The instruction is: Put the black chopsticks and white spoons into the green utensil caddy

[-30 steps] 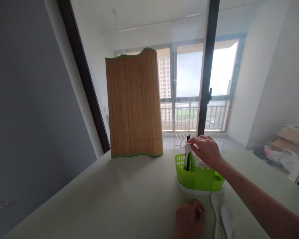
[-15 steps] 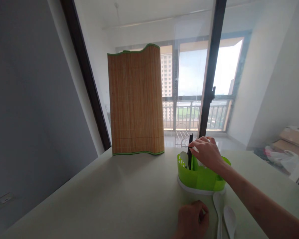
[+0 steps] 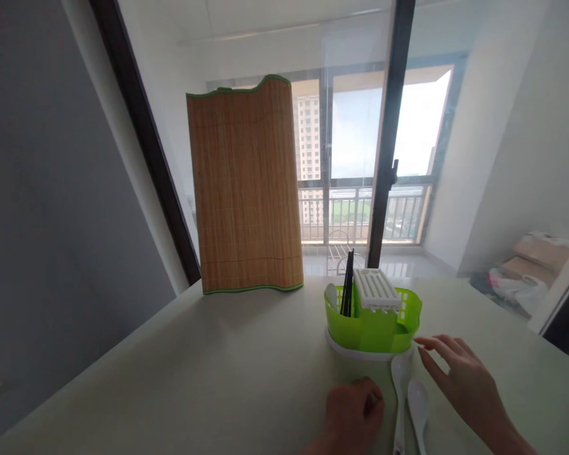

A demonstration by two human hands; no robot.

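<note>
A green cutlery holder (image 3: pixel 367 332) on a white base stands on the table. Black chopsticks (image 3: pixel 348 284) and a white spoon (image 3: pixel 331 296) stand in its left compartment, and a white slotted top (image 3: pixel 377 289) covers its middle. Two white spoons lie in front of it: a longer one (image 3: pixel 399 379) and a shorter one (image 3: pixel 418 401). My right hand (image 3: pixel 464 382) hovers just right of the spoons, near the holder's right end, fingers apart and nothing in them. Left of the spoons, my left hand (image 3: pixel 354 414) rests on the table, loosely curled into a fist with nothing visible inside.
A bamboo mat (image 3: pixel 245 189) with green edging stands upright at the table's back edge. Behind it is a glass partition with a dark frame (image 3: pixel 382 208). Boxes and plastic bags (image 3: pixel 526 272) sit beyond the table at the right. A grey wall (image 3: pixel 42 189) rises at the left.
My right hand has left the holder's top and chopsticks, moving down and right beside the spoons. The chopsticks now lean in the left compartment. My left hand stays curled; the view has shifted slightly right.
</note>
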